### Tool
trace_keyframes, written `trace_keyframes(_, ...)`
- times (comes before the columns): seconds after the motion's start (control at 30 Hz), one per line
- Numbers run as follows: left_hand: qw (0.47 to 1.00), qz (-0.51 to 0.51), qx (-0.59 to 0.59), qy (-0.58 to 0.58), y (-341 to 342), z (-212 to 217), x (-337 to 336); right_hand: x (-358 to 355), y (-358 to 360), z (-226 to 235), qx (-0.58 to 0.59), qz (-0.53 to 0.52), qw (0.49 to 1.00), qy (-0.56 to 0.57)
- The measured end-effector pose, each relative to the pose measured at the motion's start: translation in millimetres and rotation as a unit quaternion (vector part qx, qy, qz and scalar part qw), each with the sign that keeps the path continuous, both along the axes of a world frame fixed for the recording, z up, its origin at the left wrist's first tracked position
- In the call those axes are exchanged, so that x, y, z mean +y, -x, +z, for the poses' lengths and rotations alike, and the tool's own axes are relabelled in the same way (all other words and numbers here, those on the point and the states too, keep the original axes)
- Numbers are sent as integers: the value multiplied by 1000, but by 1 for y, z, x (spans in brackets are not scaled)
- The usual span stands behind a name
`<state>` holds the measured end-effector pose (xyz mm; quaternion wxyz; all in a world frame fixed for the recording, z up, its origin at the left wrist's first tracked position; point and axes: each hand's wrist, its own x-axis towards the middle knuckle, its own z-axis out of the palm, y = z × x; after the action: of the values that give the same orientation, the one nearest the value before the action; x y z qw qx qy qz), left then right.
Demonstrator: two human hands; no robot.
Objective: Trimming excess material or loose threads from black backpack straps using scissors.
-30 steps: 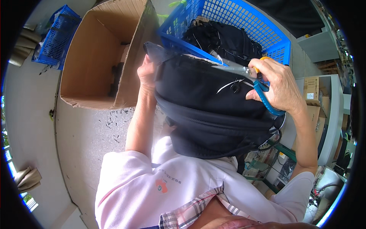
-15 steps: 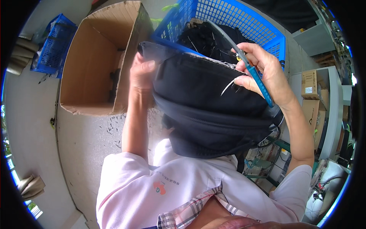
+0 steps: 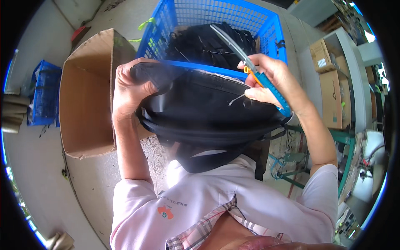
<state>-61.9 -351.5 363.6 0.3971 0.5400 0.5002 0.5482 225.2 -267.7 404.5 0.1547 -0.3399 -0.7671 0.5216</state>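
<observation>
A black bag (image 3: pixel 208 110) is held up in front of my chest. My left hand (image 3: pixel 129 89) grips its left upper edge. My right hand (image 3: pixel 273 81) holds a pair of thread snips (image 3: pixel 250 62) with a blue and orange handle, the metal blades pointing up and to the left over the bag's top right. A loose pale thread (image 3: pixel 235 100) sticks out of the bag just under my right fingers.
Behind the bag stands a blue plastic crate (image 3: pixel 208 25) with more black bags (image 3: pixel 200 41) in it. An open cardboard box (image 3: pixel 87 100) lies on the floor at left, beside a smaller blue crate (image 3: pixel 41 96). Shelves with cardboard boxes (image 3: pixel 333 83) stand at right.
The bag has been tilted and lifted closer to the camera. My right hand with the snips moved left along the bag's top edge toward the loose thread.
</observation>
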Motion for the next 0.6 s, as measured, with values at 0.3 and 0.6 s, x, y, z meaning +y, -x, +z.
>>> trace_keyframes(0.3,989,-44,-136,-25,2,-33,17,1,-70,-25,-58,-68,975,-205)
trace_keyframes(0.6,953,-134,-249,-109,22,-63,14,9,-74,-24,-145,68,922,-352)
